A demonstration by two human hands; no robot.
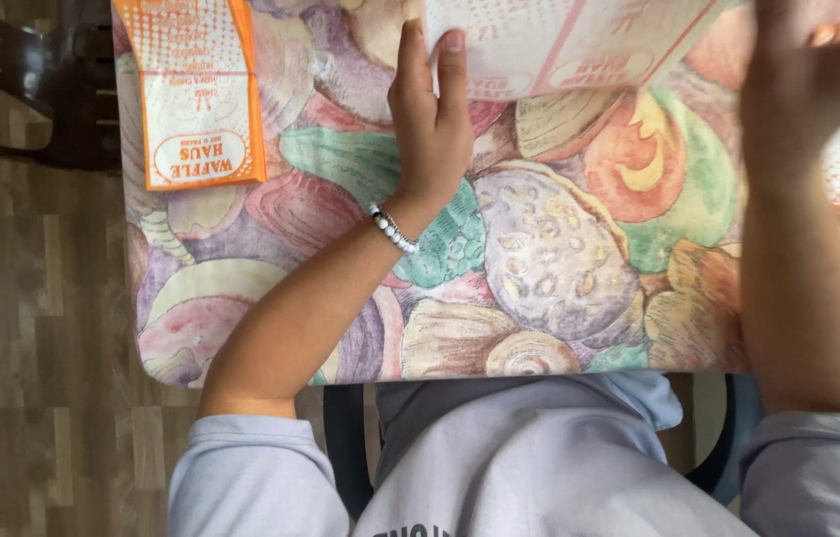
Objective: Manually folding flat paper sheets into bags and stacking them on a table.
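Head view: left hand [430, 119] lying flat on table [539, 288], fingers pressed together, fingertips pinning near edge of paper sheet [559, 45] to steady it. Right hand [813, 75] blurring at sheet's right side, finger state unreadable. Orange paper bag [196, 94] lying well left of sheet.

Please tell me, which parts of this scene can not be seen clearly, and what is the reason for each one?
- Right hand, head view: blurred and cut by the top edge; its grip cannot be told.
- Large paper sheet: cut by the top edge, so its full shape is hidden.
- Left hand: fingertips lie flat on that sheet.
- Folded orange and white paper bag: top cut off.
- Chair: mostly hidden by the table.
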